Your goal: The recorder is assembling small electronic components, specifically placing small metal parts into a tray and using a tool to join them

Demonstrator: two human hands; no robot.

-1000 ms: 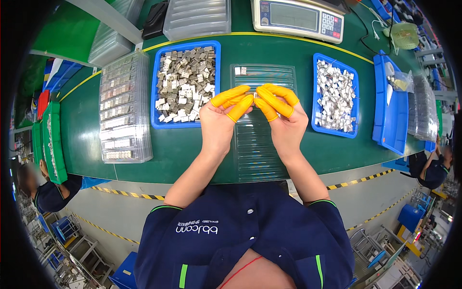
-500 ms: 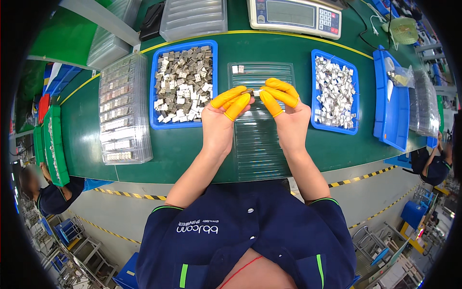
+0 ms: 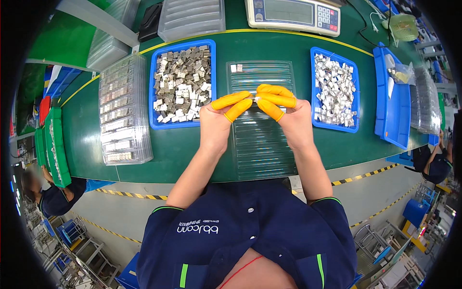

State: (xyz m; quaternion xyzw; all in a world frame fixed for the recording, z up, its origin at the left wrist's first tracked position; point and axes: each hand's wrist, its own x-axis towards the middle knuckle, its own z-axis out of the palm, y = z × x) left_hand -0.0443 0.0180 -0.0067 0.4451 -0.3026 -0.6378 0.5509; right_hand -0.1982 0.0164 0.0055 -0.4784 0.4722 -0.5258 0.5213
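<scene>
Both hands meet above a clear ribbed plastic tray (image 3: 262, 144). Yellow finger cots cover the thumb and fingers of my left hand (image 3: 224, 113), which is closed in a pinch. My right hand (image 3: 284, 111), with the same yellow cots, pinches from the other side. Between the fingertips shows a small white and metallic part (image 3: 256, 98), mostly hidden by the cots. Two small pale rectangular parts (image 3: 236, 68) lie side by side in the tray's far left corner.
To the left, a blue bin (image 3: 153, 91) holds many grey metal pieces; beyond it stand stacked clear trays (image 3: 144, 139) with parts. Another blue bin (image 3: 357, 91) at right holds white-silver pieces. A scale (image 3: 293, 24) stands at the back. An upright blue tray (image 3: 392, 115) is farther right.
My hands have drawn closer together and dipped slightly toward me. The small part between the fingertips is now more covered.
</scene>
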